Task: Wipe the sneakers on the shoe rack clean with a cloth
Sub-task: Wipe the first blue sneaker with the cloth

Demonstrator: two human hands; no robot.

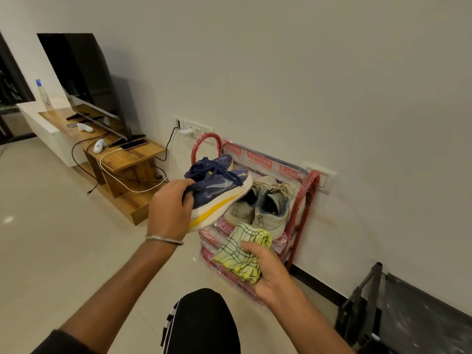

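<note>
The red shoe rack (302,198), still in printed plastic wrap, stands against the wall and is my landmark. On its top shelf sits a pair of grey sneakers (265,208), heels toward me and toes toward the wall. Above the rack's left end I hold the blue sneaker (217,186) clear of the shelf; its long axis runs from lower left to upper right, toe up toward the rack's looped handle, the white and yellow sole turned down and toward me. My left hand (171,208) reaches forward with the arm extended, fingers (187,200) curled into the shoe's collar at the heel, grasping it. In front of the rack's lower shelves my right hand (265,274) is palm up, its fingers closed around the crumpled yellow-green cloth (242,254).
</note>
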